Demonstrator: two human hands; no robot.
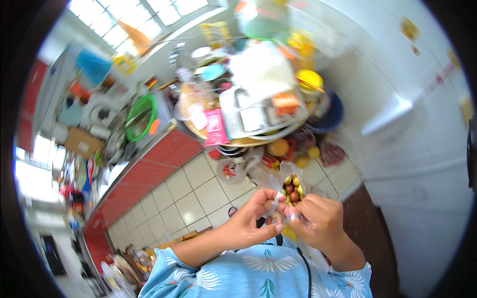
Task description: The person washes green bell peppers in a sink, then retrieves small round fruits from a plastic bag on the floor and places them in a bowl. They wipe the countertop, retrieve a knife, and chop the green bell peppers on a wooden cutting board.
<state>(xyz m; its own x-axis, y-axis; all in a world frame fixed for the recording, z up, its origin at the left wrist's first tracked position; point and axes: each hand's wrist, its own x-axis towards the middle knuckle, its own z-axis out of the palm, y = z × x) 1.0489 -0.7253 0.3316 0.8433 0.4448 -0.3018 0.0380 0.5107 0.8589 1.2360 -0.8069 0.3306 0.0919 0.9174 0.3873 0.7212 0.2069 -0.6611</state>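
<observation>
A clear plastic bag [285,171] hangs in front of me with several small round brown and yellow-green fruits [293,188] inside. My left hand [261,214] pinches the bag's rim between thumb and fingers on the left. On the right, my right hand [318,218] is closed on the gathered plastic of the rim. The two hands nearly touch, and the bag's mouth lies between them. The lower part of the bag is partly hidden by my hands.
A crowded round table [246,141] holds a metal compartment tray [227,121], a pink packet [215,128] and an orange box [285,102]. Bags and tubs stand on the tiled floor [193,205] beneath it. On the left runs a red-fronted counter [156,167] with a green basket [153,128].
</observation>
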